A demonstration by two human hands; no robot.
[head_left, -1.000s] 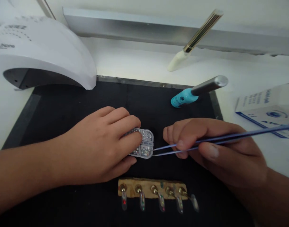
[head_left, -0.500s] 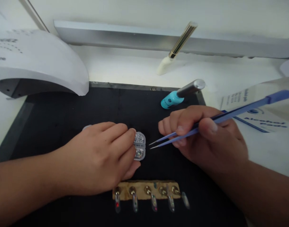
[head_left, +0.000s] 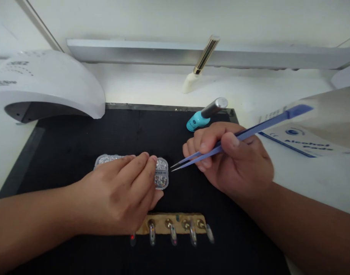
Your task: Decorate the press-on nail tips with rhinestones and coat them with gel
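My left hand (head_left: 122,191) is curled over a clear, divided case of silvery rhinestones (head_left: 161,181). Its fingers lie across the lid and the thumb is at the near side, so the middle of the case is hidden. Between the thumb and fingers of my right hand (head_left: 235,160) is a pair of lilac tweezers (head_left: 209,152). The tweezer tips are slightly apart, just right of the case, with nothing visible between them. Below my left hand, several clear nail tips with coloured specks (head_left: 172,233) stand on a tan strip (head_left: 160,229).
A white nail lamp (head_left: 54,86) stands at the back left of the black mat (head_left: 129,130). Behind my right hand is a turquoise polish bottle (head_left: 198,120); farther back stands a cream bottle with a gold-striped cap (head_left: 190,82). An alcohol pads box (head_left: 303,139) lies to the right.
The whole view has shifted, so most things appear farther left. More of the case's left end shows beyond my left hand. The tweezers stay close to the case's right end.
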